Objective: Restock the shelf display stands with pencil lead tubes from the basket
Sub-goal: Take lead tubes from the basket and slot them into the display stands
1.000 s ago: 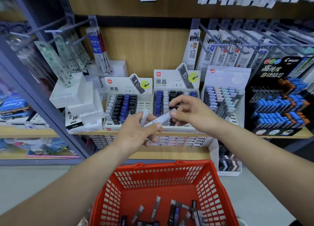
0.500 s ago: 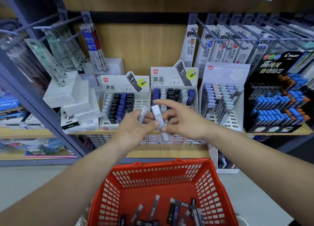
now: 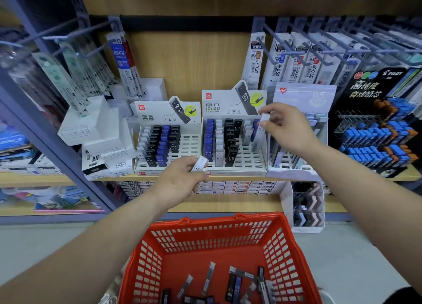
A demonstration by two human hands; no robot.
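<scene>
Partway through, the left hand [image 3: 180, 182] and right hand [image 3: 287, 130] are each pinching a tube [image 3: 200, 164] at the 12 o'clock stands [image 3: 242, 159]; the basket [image 3: 219, 237] is holding more.

Left stand [image 3: 166, 114] showing deli, 黑晶, HB 0.7, right stand [image 3: 228, 102] showing the same, hanging packs [image 3: 255, 64] reading JF-0.5, blue pack [image 3: 120, 54] reading BRFV, black display [image 3: 370, 86] bearing PILOT, white box [image 3: 120, 165] reading REFILL, tube [image 3: 199, 165] showing HB.

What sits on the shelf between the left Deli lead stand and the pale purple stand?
Head view: the second Deli stand, with the right hand holding a white tube at its right side.
</scene>
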